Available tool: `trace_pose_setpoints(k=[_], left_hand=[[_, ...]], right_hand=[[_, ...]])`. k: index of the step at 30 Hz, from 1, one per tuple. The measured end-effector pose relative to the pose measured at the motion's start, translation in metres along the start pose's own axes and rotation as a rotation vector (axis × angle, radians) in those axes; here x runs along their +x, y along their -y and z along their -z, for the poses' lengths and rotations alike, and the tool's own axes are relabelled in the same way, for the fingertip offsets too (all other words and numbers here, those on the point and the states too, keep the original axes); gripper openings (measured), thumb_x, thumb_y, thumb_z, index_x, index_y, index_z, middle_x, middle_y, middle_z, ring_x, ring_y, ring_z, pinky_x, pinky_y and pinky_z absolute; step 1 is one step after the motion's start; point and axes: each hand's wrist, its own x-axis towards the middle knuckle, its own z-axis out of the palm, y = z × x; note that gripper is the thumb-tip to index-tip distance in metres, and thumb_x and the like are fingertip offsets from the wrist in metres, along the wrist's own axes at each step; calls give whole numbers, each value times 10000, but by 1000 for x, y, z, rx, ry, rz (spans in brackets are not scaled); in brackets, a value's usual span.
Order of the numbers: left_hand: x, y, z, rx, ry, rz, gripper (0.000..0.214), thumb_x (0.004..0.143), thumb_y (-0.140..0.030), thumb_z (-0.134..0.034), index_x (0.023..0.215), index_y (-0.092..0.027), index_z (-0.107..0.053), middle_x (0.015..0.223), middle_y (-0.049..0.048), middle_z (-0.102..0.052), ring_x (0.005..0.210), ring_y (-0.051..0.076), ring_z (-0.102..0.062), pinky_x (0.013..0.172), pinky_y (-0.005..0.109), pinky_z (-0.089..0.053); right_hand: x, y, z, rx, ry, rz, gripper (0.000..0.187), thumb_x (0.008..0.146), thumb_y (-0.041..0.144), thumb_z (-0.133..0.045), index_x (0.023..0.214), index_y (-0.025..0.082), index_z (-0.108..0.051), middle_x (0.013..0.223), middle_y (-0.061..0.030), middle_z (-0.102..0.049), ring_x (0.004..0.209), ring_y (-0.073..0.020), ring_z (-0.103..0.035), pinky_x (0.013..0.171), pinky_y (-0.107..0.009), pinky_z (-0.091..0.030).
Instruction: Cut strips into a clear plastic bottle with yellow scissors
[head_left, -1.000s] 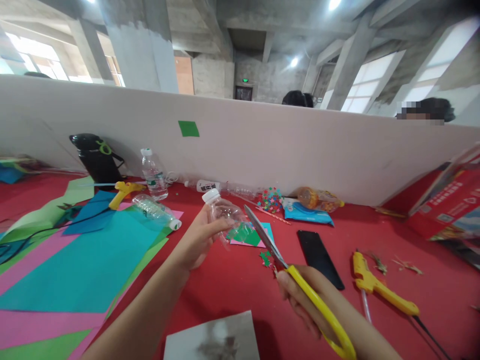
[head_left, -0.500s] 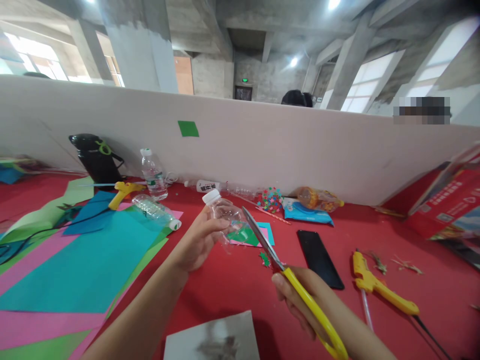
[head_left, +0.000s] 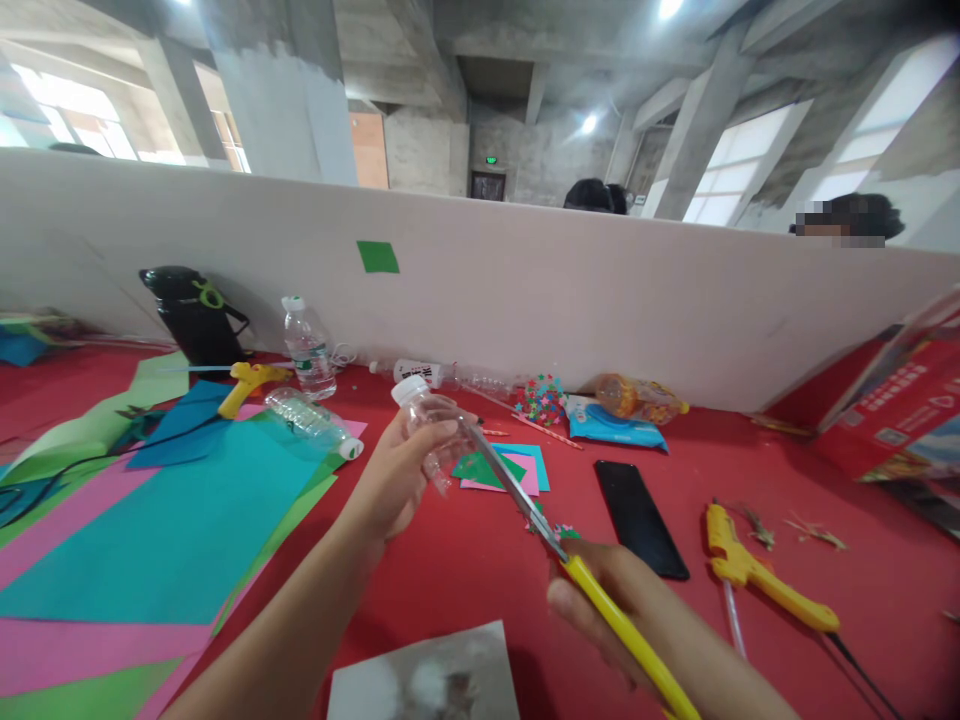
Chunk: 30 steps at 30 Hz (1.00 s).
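A clear plastic bottle top with a white cap (head_left: 410, 391) is gripped in my left hand (head_left: 397, 470), its cut end facing right. My right hand (head_left: 600, 600) is wrapped round the yellow handles of a pair of scissors (head_left: 517, 490). The blades reach up and left to the rim of the bottle piece, near my left fingertips; whether plastic lies between them is hard to make out. Behind the blades lie small stacked squares of green, pink and blue paper (head_left: 536, 470). Tiny green and pink bits (head_left: 566, 532) are scattered beside the scissors.
A black phone (head_left: 641, 520) and a yellow glue gun (head_left: 757, 575) lie to the right. Large coloured sheets (head_left: 172, 540) cover the left side, with another glue gun (head_left: 247, 385), bottles (head_left: 309, 350) and a black flask (head_left: 191, 315) behind. A whitish board (head_left: 375, 690) lies in front.
The scissors have moved left, from beside the bottle piece to its rim. My left hand has shifted slightly left with the bottle piece, which now reaches less far to the right.
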Motion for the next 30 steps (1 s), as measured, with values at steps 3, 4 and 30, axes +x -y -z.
trace_pose_setpoints(k=[3, 4, 30], left_hand=[[5, -6, 6, -70, -58, 16, 94, 732, -198, -668, 810, -149, -652, 821, 59, -729, 777, 190, -692, 745, 315, -561], [6, -7, 9, -92, -70, 14, 84, 739, -193, -658, 807, -145, -652, 817, 61, -730, 773, 187, -693, 739, 306, -565], [-3, 2, 2, -70, -36, 45, 137, 769, -234, -668, 882, -157, -677, 920, 73, -757, 914, 220, -705, 855, 339, -535]], right_hand=[[-5, 3, 4, -76, 43, 46, 480, 854, 668, -506, 743, 207, -430, 647, 53, -371, 571, -114, -282, 490, -226, -250], [-7, 5, 4, -83, 33, 45, 487, 844, 680, -506, 749, 206, -448, 654, 48, -379, 580, -120, -291, 497, -227, -258], [-4, 11, -9, 5, -68, 46, 690, 781, 856, -302, 672, 200, -486, 588, 46, -335, 544, -125, -330, 509, -229, -333]])
